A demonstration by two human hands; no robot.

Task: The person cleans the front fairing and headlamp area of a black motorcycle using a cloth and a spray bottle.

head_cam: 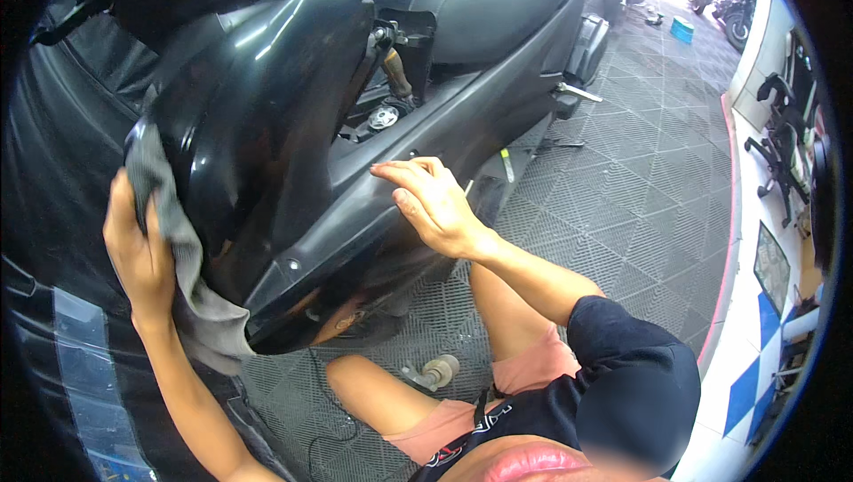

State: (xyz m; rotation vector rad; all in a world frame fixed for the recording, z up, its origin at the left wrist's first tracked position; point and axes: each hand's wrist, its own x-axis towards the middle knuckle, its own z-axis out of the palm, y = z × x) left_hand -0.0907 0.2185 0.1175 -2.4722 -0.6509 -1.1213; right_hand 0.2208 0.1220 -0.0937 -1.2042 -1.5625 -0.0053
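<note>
A grey cloth (190, 269) is gripped in my left hand (141, 259), pressed to the front edge of a glossy black scooter's front fairing (266, 102). The lower end of the cloth hangs loose past the panel's front corner. My right hand (436, 209) holds nothing; its fingertips are at the scooter's matte black side panel (453, 115), thumb apart from the fingers. I cannot tell how firmly they touch it. Behind the fairing, a round metal cap (383, 118) shows in the scooter's central opening, ahead of the black seat (500, 2).
Black sheeting (60, 169) with a clear strip covers something at left. Between my knees, a small tool with a round beige part (436, 372) sits on grey grid floor tiles (613, 215). A dark cord (316, 409) lies nearby. A blue tub (682, 29) and motorcycles (736, 19) stand farther back.
</note>
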